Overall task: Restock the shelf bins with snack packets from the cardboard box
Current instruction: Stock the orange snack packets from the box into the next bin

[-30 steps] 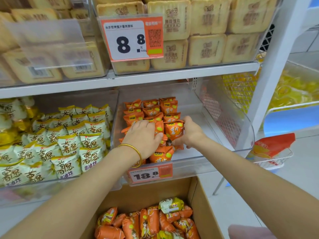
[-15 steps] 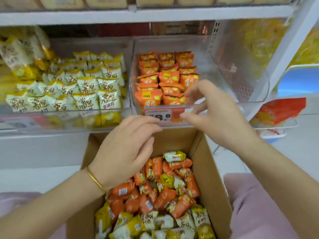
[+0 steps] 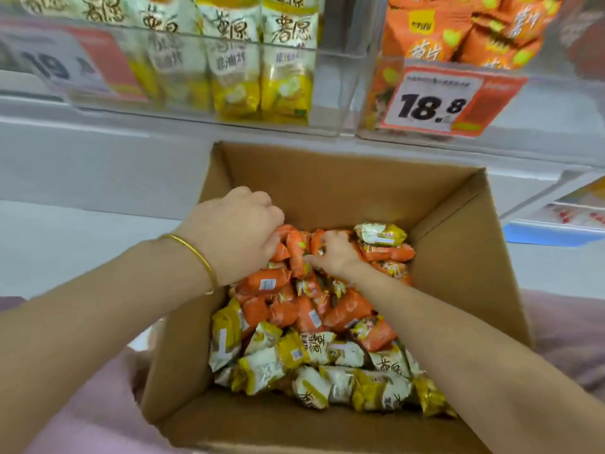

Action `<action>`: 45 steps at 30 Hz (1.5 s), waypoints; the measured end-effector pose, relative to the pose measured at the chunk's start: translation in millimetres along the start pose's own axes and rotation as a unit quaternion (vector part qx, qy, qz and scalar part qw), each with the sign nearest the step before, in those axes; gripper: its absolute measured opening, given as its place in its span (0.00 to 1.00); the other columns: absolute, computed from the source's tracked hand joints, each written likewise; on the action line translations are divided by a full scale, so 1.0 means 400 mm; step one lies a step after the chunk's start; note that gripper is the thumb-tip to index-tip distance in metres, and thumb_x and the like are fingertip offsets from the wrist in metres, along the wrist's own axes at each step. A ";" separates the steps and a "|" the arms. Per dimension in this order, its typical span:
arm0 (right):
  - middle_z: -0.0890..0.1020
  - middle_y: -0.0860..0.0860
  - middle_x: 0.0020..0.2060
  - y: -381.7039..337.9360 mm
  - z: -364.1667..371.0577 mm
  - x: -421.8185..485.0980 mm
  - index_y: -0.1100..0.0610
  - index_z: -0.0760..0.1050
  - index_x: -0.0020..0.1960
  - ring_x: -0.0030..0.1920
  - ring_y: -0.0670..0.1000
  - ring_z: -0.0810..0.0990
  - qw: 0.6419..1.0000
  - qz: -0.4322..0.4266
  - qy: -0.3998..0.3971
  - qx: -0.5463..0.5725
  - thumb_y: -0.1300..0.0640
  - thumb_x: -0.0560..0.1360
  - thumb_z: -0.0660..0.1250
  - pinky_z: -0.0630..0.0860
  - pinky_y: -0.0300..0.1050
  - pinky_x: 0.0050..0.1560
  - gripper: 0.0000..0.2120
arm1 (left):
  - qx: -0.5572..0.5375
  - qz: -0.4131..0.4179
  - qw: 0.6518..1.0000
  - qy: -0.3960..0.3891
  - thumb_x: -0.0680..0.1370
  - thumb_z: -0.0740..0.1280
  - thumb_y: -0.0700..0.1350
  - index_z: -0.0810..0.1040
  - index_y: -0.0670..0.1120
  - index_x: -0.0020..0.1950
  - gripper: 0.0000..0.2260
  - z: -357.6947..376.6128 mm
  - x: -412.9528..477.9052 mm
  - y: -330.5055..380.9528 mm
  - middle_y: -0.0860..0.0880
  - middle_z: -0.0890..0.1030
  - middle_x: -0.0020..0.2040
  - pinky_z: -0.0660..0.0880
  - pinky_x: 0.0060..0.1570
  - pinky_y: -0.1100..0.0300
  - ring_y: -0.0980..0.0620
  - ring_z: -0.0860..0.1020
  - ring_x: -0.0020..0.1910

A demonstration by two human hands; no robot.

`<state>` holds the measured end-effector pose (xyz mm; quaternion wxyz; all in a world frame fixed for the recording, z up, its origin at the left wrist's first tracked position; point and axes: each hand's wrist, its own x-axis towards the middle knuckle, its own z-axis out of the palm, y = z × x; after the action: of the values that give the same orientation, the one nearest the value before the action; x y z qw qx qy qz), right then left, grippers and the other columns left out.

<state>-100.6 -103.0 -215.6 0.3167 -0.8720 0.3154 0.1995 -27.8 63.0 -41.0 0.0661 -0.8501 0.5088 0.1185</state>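
Far left, top: blurred white-and-red price tag reading 19 [image 3: 70, 65] clipped to the front of a clear plastic shelf bin [image 3: 196, 103]. Bin is packed with upright white-and-yellow snack packets [image 3: 284, 60], black lettering on the fronts.

Left forearm comes in from the lower left with a thin gold bangle [image 3: 196, 253] at the wrist. Left hand [image 3: 234, 234] is inside the open brown cardboard box [image 3: 458, 257], fingers curled down onto the orange packets at the far end of the pile. Looks like a closed grab on several orange snack packets [image 3: 288, 247]; fingertips are buried, so the exact count can't be told.

Box centre: loose heap, orange packets [image 3: 347, 309] in the far and middle part, loose white-and-yellow packets [image 3: 271, 362] in the near part, against the near wall.

Right hand [image 3: 334, 252] is just beside the left hand, also down in the orange packets, fingers bent over them. Grip is partly hidden; whether it has closed on a packet can't be told. One white-and-yellow packet [image 3: 379, 234] lies just right of that hand at the far edge of the heap.

Upper right: second clear bin [image 3: 370, 93] holding orange packets with yellow spots [image 3: 465, 31], orange-and-white price tag reading 18.8 [image 3: 442, 103] on its front. Pink fabric [image 3: 569, 329] shows at right of the box.
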 end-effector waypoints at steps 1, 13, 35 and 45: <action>0.71 0.60 0.61 -0.013 0.033 0.024 0.63 0.67 0.62 0.63 0.59 0.71 0.999 0.021 0.010 0.036 0.47 0.73 0.70 0.68 0.48 0.60 0.26 | -0.002 -0.004 1.000 -0.002 0.79 0.53 0.52 0.73 0.50 0.62 0.16 0.002 -0.007 -0.006 0.52 0.72 0.60 0.74 0.54 0.50 0.50 0.69 0.60; 0.70 0.58 0.67 -0.033 0.114 0.143 0.62 0.63 0.71 0.66 0.60 0.70 0.939 0.215 -0.080 0.255 0.53 0.70 0.73 0.71 0.52 0.63 0.34 | -0.032 -0.025 0.999 0.003 0.81 0.53 0.52 0.69 0.52 0.65 0.15 0.010 -0.003 -0.021 0.53 0.70 0.62 0.73 0.57 0.54 0.52 0.67 0.61; 0.59 0.56 0.72 0.029 0.113 0.152 0.46 0.63 0.72 0.70 0.60 0.59 0.960 0.265 -0.002 0.085 0.32 0.66 0.70 0.62 0.57 0.67 0.39 | -0.035 -0.003 0.999 -0.003 0.81 0.50 0.53 0.66 0.54 0.68 0.17 0.020 0.005 0.000 0.54 0.68 0.66 0.72 0.59 0.58 0.54 0.66 0.64; 0.57 0.55 0.69 0.044 0.134 0.144 0.50 0.66 0.72 0.69 0.62 0.61 0.955 0.219 0.056 0.194 0.35 0.66 0.72 0.66 0.56 0.66 0.39 | -0.026 -0.011 1.000 -0.011 0.82 0.51 0.52 0.66 0.53 0.69 0.16 0.023 0.011 0.007 0.53 0.67 0.67 0.72 0.58 0.59 0.53 0.66 0.64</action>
<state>-79.0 -101.7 -293.2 0.4104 -0.7131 0.5484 0.1495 -29.4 60.0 -51.1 0.0505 -0.8557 0.4956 0.1402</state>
